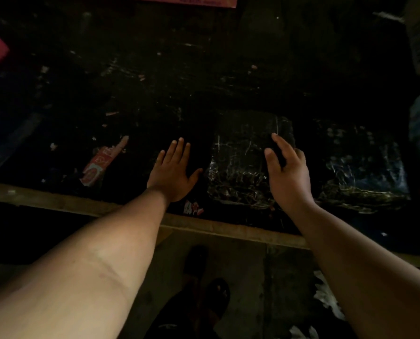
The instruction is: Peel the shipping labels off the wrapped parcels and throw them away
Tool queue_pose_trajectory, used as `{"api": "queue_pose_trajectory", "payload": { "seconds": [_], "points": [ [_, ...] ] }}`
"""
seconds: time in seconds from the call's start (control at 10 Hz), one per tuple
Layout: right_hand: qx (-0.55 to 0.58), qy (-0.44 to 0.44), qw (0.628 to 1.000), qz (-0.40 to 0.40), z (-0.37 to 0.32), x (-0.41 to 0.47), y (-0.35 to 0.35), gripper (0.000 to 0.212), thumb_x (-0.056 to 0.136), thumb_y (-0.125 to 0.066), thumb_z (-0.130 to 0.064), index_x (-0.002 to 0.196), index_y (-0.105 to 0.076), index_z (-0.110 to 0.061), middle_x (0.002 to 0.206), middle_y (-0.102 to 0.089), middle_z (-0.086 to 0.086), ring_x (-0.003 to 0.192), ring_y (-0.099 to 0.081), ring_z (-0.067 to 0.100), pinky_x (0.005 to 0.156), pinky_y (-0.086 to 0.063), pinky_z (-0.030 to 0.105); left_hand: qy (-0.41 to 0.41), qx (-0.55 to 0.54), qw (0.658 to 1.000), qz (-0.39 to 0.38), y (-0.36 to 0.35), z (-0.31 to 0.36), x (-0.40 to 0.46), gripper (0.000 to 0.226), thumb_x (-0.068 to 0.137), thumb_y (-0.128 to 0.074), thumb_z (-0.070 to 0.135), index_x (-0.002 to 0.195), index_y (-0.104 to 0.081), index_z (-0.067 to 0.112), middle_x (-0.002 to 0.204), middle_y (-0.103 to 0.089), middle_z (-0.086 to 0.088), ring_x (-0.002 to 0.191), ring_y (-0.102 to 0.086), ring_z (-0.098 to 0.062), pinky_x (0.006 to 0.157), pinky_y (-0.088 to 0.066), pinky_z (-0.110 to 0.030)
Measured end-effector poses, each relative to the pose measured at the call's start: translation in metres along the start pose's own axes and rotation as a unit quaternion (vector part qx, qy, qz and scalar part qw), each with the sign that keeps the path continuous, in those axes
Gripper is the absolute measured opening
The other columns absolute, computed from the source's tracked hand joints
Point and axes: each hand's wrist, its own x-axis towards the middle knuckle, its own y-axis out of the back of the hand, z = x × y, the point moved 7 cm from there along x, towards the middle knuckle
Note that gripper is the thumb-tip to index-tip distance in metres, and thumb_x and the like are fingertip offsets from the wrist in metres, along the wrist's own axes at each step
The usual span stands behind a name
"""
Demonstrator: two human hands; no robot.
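Head view: both hands (172, 171) (287, 176) spread, flanking wrapped parcel (238, 167).

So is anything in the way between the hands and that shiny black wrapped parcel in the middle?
Nothing visible is. The right hand hovers open over the right edge of the glossy black plastic-wrapped parcel; whether it touches is unclear. The left hand is spread open just left of it, with only dark table between. No label shows in this dim light.
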Motion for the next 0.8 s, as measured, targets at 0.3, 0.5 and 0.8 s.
{"api": "queue_pose_trajectory", "payload": {
  "seconds": [0.3,0.5,0.8],
  "points": [
    [-0.051,-0.006,0.999,-0.005,-0.007,-0.001,0.004,0.046,0.096,-0.042,-0.055,0.141,-0.037,-0.047,0.134,-0.042,-0.002,0.08,-0.05,0.0,0.055,-0.037,0.016,0.033,-0.033,0.993,-0.105,0.006,0.008,-0.002,0.081,0.101,-0.028,0.06,0.16,0.008,0.018,0.167,0.019,-0.005,0.154,0.016,-0.022,0.124,0.0,-0.044],
    [-0.185,-0.025,0.981,-0.046,-0.018,0.004,0.013,0.049,0.094,-0.039,-0.058,0.141,-0.034,-0.047,0.139,-0.036,0.009,0.087,-0.06,0.021,0.069,-0.053,0.033,0.059,-0.113,0.974,-0.185,0.022,0.015,-0.022,0.079,0.1,-0.042,0.058,0.162,-0.007,0.023,0.169,0.008,-0.005,0.155,0.003,-0.027,0.124,-0.013,-0.046],
    [-0.397,0.026,0.903,-0.164,-0.067,0.025,0.036,0.058,0.087,-0.047,-0.064,0.136,-0.048,-0.035,0.138,-0.042,0.007,0.13,-0.034,0.032,0.102,-0.04,0.048,0.068,-0.083,0.983,-0.148,0.11,0.025,-0.012,0.065,0.097,-0.042,0.061,0.151,-0.035,0.025,0.155,-0.037,-0.005,0.137,-0.044,-0.029,0.107,-0.042,-0.047]
  ]
}}
